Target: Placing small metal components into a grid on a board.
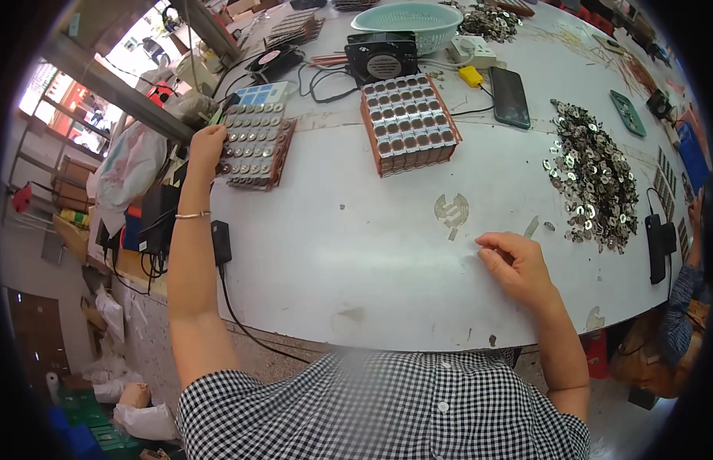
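Note:
My left hand (208, 146) is closed at the left edge of a rack (256, 146) with rows of round metal-topped parts and reddish-brown sides. The fingertips are partly hidden, and a small green piece (217, 115) shows just beyond them. Well to the right, my right hand (517, 267) is over the near part of the white table (356, 253). Its fingers are loosely bent, thumb and forefinger slightly apart, with nothing visible between them. Farther back, between the hands, stands a block (411, 126) of silver-edged dark discs in rows, with reddish-brown sides.
A heap of small metal pieces (594, 176) covers the right side. Behind the block stand a black fan (381, 60) and a pale green basket (418, 19). A dark phone (510, 97) lies nearby. A black adapter (220, 242) trails a cable off the near left edge.

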